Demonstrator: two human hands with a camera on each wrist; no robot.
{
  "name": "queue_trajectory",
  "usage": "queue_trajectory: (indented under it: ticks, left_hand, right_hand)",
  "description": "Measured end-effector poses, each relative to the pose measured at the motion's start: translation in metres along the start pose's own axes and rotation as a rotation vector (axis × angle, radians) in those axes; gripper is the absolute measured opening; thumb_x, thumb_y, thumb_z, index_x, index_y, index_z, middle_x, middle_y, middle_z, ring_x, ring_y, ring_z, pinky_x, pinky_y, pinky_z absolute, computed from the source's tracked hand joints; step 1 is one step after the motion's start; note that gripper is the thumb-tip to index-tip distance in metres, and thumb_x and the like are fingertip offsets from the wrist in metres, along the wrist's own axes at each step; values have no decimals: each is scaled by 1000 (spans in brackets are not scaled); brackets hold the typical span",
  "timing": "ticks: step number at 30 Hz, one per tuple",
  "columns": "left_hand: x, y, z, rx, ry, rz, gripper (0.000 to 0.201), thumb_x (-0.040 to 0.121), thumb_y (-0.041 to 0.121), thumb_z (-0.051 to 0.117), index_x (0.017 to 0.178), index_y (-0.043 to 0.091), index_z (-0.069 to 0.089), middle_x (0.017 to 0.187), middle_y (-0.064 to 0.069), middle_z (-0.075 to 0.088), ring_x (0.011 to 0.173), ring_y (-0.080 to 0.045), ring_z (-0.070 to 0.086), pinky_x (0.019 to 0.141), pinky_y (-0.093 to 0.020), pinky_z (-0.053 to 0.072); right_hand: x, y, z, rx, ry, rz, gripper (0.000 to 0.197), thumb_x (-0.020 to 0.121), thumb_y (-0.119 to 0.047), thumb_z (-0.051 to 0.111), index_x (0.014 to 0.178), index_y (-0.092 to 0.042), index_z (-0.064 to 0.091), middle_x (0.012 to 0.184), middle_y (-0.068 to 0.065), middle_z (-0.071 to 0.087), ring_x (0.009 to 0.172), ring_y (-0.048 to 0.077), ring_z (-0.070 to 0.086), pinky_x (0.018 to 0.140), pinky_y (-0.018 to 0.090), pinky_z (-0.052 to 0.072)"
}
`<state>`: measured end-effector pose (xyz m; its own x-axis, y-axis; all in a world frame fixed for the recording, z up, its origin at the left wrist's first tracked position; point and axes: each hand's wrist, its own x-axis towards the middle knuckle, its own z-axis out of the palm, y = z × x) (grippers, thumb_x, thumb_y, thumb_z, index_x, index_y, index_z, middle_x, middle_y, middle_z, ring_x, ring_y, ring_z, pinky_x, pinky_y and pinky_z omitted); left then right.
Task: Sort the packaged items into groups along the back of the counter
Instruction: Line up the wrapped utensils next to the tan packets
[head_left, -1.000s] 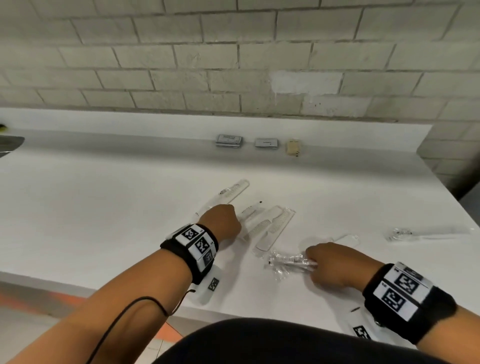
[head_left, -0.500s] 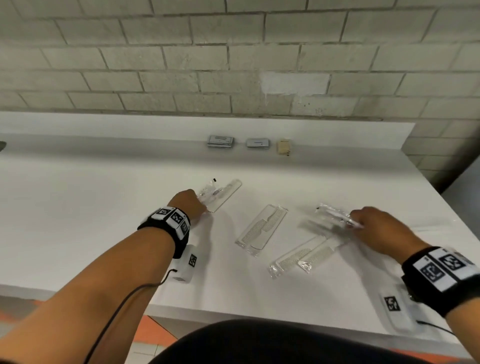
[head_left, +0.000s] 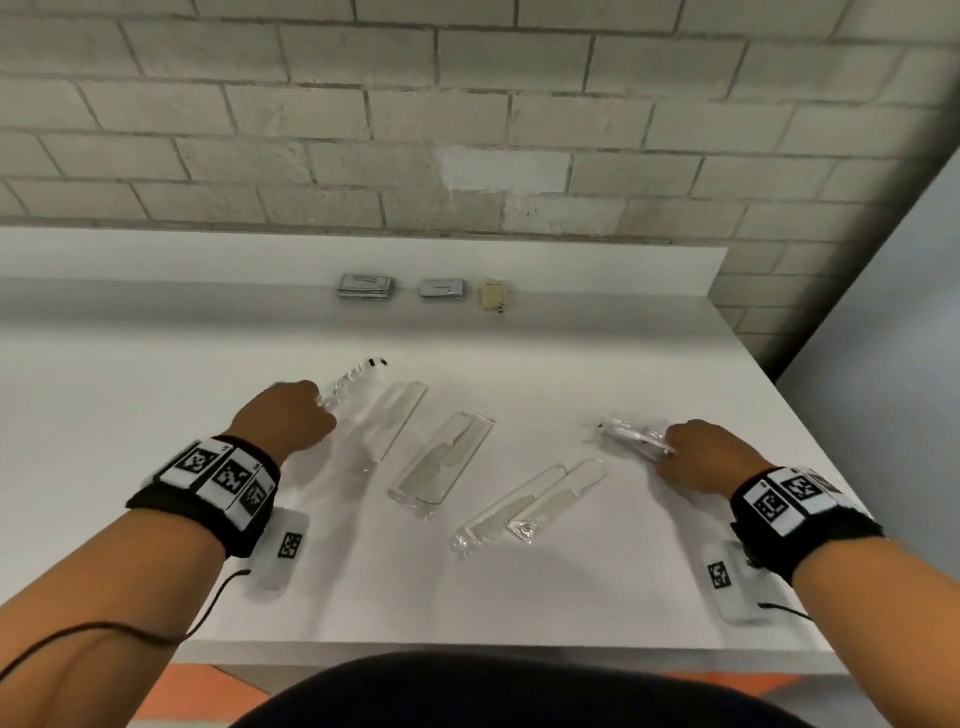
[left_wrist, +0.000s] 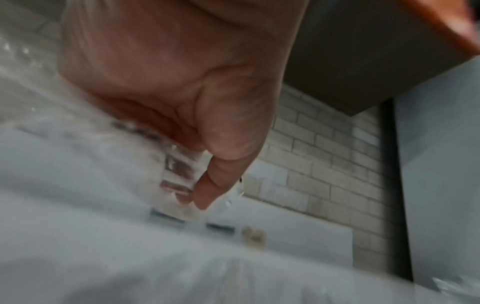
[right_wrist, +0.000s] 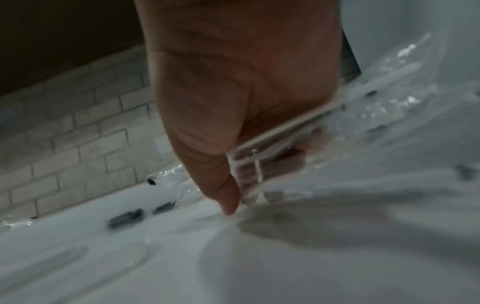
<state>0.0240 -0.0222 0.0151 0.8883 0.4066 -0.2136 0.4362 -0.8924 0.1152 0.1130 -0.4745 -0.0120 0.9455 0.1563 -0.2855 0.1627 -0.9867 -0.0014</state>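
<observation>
My left hand (head_left: 291, 423) grips a clear-wrapped packet with black marks (head_left: 350, 382), lifted off the white counter (head_left: 156, 364) and pointing up to the right; the left wrist view shows the fingers curled round the crinkled wrap (left_wrist: 179, 174). My right hand (head_left: 696, 457) pinches another clear packet with a white item inside (head_left: 631, 434), seen against the palm in the right wrist view (right_wrist: 272, 148). Between the hands lie wrapped white combs: one single (head_left: 397, 423), a pair (head_left: 447, 462), and a second pair (head_left: 530, 504).
At the back of the counter sit a stack of grey sachets (head_left: 365, 286), one grey sachet (head_left: 442, 288) and a small tan packet (head_left: 492, 295). A brick wall rises behind. The counter's right edge (head_left: 779, 395) runs close to my right hand.
Both hands have drawn apart and lifted a clear packet each: the left up and leftward, the right far to the right. The combs now lie uncovered between them.
</observation>
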Motion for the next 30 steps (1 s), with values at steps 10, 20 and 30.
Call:
queue_trajectory:
  ticks: [10,20,30]
  left_hand:
    - [-15,137,-13,-842,-239,277,10,80,13,70,81,8,61,71,-14,67,51,-18,56,46,-22,40]
    - [50,248,19,-935,-441,264,18,91,14,59,75,7,63,78,-17,66,50,-20,50,44,-20,30]
    - [159,258,2,-463,-157,101,55,95,31,50,143,11,35,135,-15,53,118,-30,56,96,-32,45]
  right_hand:
    - [15,-59,-43,1308,-191,-110,9,88,-5,61,85,-10,54,69,13,65,61,32,64,74,49,47]
    - [90,-56,-66,1199,-190,49,10,76,5,61,69,-1,58,81,29,61,74,36,56,72,49,49]
    - [214,-22,-92,709,147,140,75,81,-38,69,143,-14,36,142,13,42,128,32,47,105,36,41]
